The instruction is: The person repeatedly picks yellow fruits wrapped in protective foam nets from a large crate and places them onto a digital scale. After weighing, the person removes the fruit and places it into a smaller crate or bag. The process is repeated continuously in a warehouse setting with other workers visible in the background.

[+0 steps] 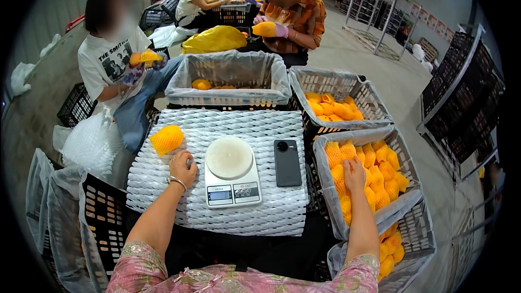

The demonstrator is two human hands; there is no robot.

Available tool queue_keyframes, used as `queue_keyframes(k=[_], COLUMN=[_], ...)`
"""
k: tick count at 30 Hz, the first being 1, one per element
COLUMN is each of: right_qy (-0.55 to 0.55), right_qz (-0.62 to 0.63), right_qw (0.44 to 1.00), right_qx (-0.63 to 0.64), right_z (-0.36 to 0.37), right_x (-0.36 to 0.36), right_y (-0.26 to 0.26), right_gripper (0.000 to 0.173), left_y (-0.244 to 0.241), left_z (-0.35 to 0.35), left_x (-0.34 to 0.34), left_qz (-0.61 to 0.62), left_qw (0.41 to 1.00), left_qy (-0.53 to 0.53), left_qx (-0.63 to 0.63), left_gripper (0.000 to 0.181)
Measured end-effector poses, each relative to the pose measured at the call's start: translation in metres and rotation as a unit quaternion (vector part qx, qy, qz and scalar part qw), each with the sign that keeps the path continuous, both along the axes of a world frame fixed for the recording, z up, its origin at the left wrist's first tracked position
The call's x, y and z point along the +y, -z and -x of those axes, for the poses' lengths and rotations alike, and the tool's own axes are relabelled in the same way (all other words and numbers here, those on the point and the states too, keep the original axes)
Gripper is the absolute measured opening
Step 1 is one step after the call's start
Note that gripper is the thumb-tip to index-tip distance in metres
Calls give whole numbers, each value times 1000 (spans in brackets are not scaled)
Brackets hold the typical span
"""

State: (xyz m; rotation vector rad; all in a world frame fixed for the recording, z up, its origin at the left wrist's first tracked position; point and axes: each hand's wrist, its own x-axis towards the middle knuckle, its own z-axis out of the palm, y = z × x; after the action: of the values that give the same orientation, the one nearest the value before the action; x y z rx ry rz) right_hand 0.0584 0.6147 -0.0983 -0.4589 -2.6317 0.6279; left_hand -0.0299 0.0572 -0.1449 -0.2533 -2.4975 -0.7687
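My left hand (183,169) rests on the white foam netting mat (183,211), its fingers curled, just below an orange fruit in a yellow foam net sleeve (167,139). Whether anything small lies under its fingers cannot be told. To its right sits a white digital kitchen scale (232,173) with a bare round platform. A dark smartphone (287,163) lies right of the scale. My right hand (355,173) reaches into a lined crate (325,142) and touches the net-sleeved fruits (382,171) there; its fingertips are partly hidden among them, so its grip is unclear.
Two lined crates (228,97) (376,101) holding orange fruit stand beyond the mat. Another lined crate (423,228) is at lower right, an open one (101,211) at lower left. A person (112,65) sits at left, another (293,16) across; both hold fruit. Metal racks stand right.
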Motion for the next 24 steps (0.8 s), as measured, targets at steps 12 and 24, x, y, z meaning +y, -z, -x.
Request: queue_keyframes(k=[12, 24], right_qy=[13, 13], right_qz=[-7, -17], right_qw=[1000, 1000], right_qx=[4, -9], right_z=[0, 0], right_x=[0, 1], right_y=[3, 3], right_gripper=[52, 51], left_y=[-3, -1], left_z=[0, -2], left_x=[1, 0], left_qz=[-2, -11], left_qw=[1000, 1000], left_qy=[3, 7], left_qx=[-10, -22], left_gripper=[14, 15])
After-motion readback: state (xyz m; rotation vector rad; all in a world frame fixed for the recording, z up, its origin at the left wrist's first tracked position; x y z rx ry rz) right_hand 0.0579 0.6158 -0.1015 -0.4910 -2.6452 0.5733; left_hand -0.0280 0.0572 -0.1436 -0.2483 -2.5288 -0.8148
